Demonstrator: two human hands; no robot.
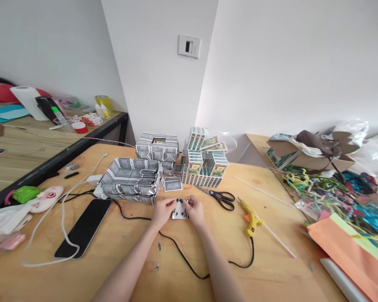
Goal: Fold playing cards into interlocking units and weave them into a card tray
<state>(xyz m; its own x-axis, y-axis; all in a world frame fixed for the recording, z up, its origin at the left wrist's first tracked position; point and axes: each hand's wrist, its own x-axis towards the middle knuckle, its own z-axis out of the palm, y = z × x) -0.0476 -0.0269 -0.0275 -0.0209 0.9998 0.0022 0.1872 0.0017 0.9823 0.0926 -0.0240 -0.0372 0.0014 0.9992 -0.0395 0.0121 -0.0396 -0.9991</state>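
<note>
A playing card (179, 212) with black pips is held between my two hands over the middle of the table. My left hand (164, 213) pinches its left edge, and my right hand (195, 211) grips the right edge. Just beyond lies another card, back up (173, 184). To the left stands a tray built from folded cards (119, 176), with a bundle of folded cards inside at its right end. Behind it is a second structure of cards (157, 147). Several green-and-white card boxes (201, 178) are stacked to the right of these.
Black-handled scissors (222, 199) and a yellow glue gun (252, 219) lie right of my hands, near clear glue sticks (282, 241). The gun's black cord runs under my forearms. A phone (85, 228) and white cable (63, 218) are at left; coloured craft materials (343, 201) crowd the far right.
</note>
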